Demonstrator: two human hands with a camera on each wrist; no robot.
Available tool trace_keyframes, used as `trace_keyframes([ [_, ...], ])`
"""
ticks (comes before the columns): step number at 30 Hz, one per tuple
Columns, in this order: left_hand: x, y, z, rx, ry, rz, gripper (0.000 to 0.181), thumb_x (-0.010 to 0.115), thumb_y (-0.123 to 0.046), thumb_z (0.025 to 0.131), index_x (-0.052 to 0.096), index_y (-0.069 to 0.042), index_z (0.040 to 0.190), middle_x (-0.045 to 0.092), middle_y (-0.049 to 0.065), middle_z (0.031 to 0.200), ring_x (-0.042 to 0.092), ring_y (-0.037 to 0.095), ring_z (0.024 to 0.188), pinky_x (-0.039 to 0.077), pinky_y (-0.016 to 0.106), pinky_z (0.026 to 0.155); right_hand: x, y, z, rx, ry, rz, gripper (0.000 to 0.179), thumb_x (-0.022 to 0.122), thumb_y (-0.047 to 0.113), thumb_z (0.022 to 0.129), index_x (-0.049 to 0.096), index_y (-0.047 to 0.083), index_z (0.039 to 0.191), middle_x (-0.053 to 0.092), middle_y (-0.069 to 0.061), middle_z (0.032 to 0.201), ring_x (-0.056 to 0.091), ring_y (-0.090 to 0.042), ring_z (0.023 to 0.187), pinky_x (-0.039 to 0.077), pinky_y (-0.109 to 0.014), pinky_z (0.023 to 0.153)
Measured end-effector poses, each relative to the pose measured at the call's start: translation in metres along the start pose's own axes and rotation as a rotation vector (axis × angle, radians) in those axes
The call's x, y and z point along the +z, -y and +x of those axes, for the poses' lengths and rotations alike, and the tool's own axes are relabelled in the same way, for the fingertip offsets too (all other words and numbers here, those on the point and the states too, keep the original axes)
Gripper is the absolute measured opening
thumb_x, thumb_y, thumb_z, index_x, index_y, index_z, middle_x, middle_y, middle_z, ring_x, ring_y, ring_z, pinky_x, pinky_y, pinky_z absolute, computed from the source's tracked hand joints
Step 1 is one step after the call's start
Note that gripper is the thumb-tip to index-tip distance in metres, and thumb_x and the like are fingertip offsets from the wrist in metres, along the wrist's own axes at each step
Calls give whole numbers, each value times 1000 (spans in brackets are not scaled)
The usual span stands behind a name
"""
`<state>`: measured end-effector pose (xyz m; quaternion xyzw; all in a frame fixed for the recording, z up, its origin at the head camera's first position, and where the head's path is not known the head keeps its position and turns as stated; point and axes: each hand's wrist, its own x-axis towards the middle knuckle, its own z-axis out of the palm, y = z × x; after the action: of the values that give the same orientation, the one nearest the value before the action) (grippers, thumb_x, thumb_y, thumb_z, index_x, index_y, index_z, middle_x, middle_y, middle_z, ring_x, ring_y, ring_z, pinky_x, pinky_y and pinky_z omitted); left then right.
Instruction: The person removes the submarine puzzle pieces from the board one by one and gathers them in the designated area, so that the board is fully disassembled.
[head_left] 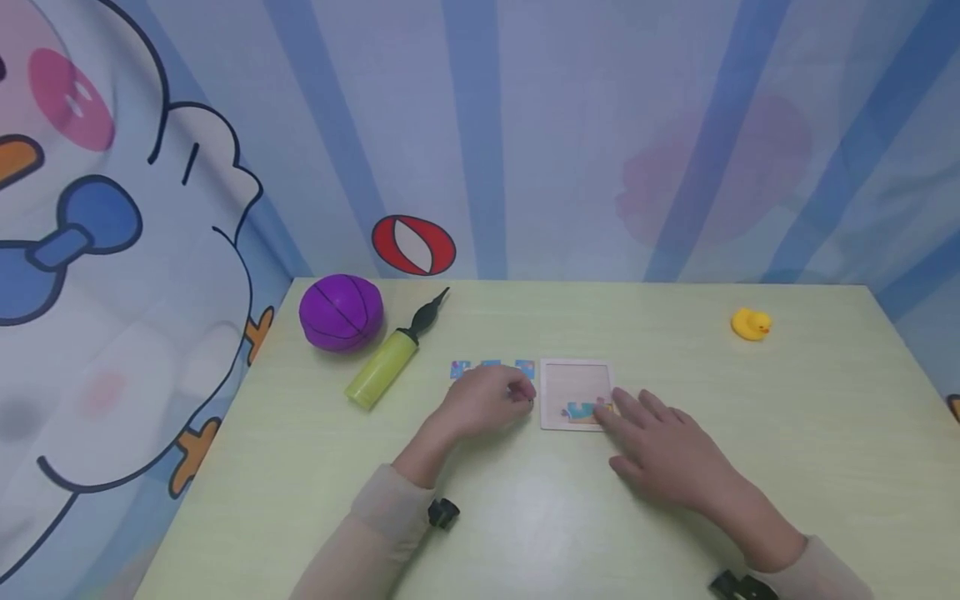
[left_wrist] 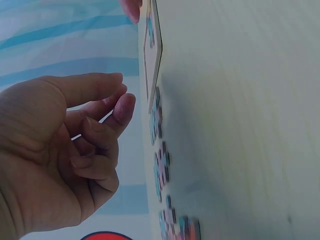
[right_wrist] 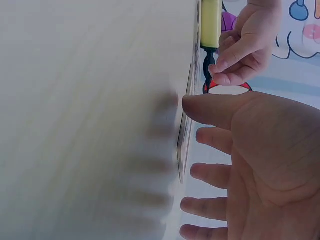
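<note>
A white puzzle frame (head_left: 576, 363) lies on the table, with blue and tan puzzle pieces (head_left: 581, 411) along its lower edge. My right hand (head_left: 671, 454) has its fingers extended and spread, the fingertips over the frame's lower right corner. Left of the frame hovers my left hand (head_left: 487, 402), its fingers loosely curled and thumb close to the index finger. Nothing shows between those fingertips (left_wrist: 126, 104) in the left wrist view. Loose blue puzzle pieces (head_left: 461, 368) lie in a row just beyond the left hand, which partly hides them.
At the back left sit a purple ball (head_left: 342, 312) and a green hand pump (head_left: 384, 367) with a black nozzle. A yellow rubber duck (head_left: 751, 324) stands at the back right. A printed curtain (head_left: 570, 142) hangs behind the table's far edge.
</note>
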<state>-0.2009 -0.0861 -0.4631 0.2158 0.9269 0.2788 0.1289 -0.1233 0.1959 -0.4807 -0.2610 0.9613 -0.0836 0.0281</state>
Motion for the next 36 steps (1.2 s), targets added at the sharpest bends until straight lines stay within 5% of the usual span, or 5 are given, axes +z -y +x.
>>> trace_keyframes([
  [16,23,-29,29,22,88,37,22,75,-22,94,77,-17,115,73,-10,100,64,9,95,50,31,87,-1,-2,-1,19,32,17,58,67,35,100,54,17,153,45,-17,158,41,-53,140,41,-70,102],
  [36,37,-31,34,-29,88,34,31,85,-29,85,75,-17,112,67,-9,98,60,9,89,49,28,82,-2,0,1,33,49,15,57,68,35,99,55,17,152,45,-16,158,42,-53,140,41,-70,101],
])
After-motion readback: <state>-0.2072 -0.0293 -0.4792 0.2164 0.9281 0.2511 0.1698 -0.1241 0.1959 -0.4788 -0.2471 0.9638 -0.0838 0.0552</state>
